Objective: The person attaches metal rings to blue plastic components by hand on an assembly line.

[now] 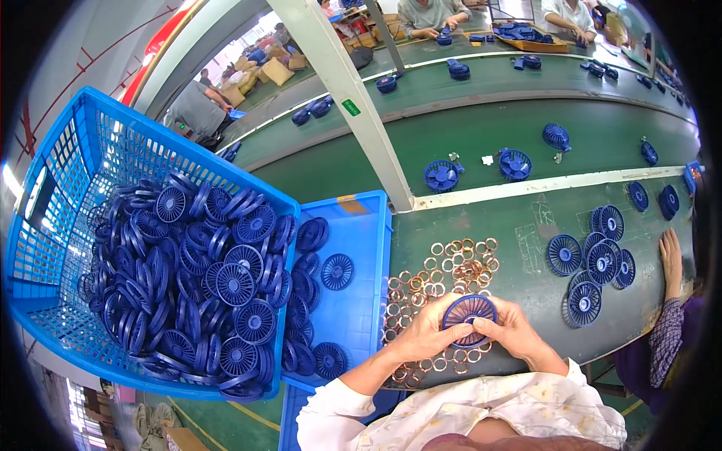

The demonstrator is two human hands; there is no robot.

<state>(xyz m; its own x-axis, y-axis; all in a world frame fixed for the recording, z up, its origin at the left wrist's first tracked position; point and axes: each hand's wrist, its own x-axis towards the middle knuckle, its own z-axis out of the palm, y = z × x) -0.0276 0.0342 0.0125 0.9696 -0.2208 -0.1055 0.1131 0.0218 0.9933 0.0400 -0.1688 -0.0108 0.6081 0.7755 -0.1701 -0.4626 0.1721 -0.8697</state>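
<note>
Left hand point(423, 331) and right hand point(513, 331) both grasping a blue fan grille point(468, 310), copper rings point(444, 274) beneath, small green label point(350, 107) on white post point(342, 90), orange tag point(350, 204) on blue tray point(361, 301)

- Single view: head-worn fisheye camera, looking steeply down from above the wearer's chest onto the green worktable point(526, 248).
- Range: close; the left hand point(421, 334) and right hand point(511, 331) sit near 6 o'clock, forearms entering from the lower edge.
- Facing: toward 12 o'clock, across the conveyor belt point(481, 143) to distant seated workers.
- Distortion: straight edges bow toward the dark circular rim.
</note>
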